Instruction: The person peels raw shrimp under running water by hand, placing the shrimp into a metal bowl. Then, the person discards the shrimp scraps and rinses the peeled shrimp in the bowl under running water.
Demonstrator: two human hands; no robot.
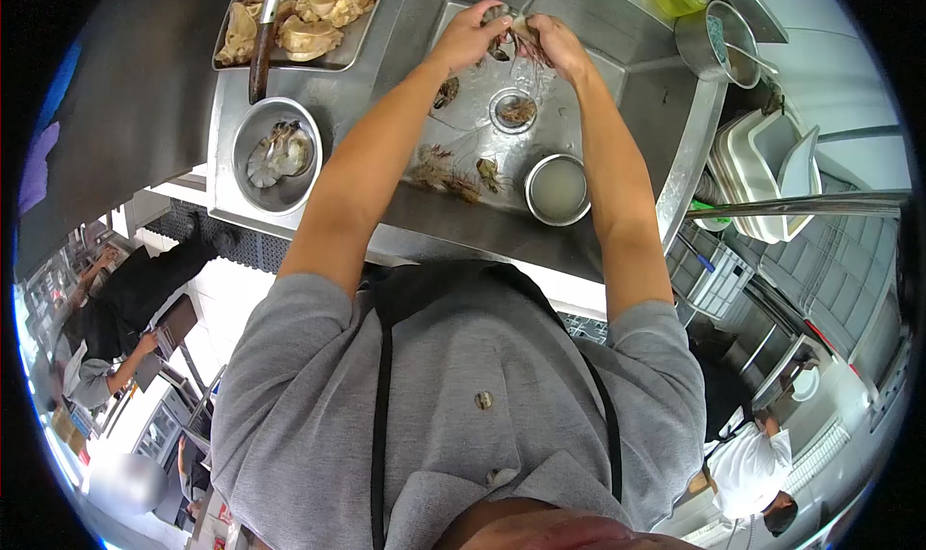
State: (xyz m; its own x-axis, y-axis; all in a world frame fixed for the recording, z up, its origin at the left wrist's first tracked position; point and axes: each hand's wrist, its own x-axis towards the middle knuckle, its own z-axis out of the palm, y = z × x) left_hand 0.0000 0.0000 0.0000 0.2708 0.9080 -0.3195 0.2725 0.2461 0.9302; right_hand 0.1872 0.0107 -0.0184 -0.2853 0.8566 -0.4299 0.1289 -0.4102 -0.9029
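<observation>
Head view shows a metal sink [656, 111], with a round bowl [258, 118] of peeled shrimp [278, 159] on the bench [338, 92] at nine o'clock from the drain [494, 112], and a cup [530, 191] of cloudy liquid at five. Left hand [468, 39] at eleven and right hand [559, 44] at one are both curled nearly closed, gripping a shrimp [522, 29] between them at twelve; a small scrap [488, 174] lies at seven.

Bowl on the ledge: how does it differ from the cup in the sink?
The bowl stands on the side ledge; the cup stands in the sink. The bowl holds shrimp; the cup, cloudy liquid. The bowl looks wider than the cup. Both are round and metal.
</observation>
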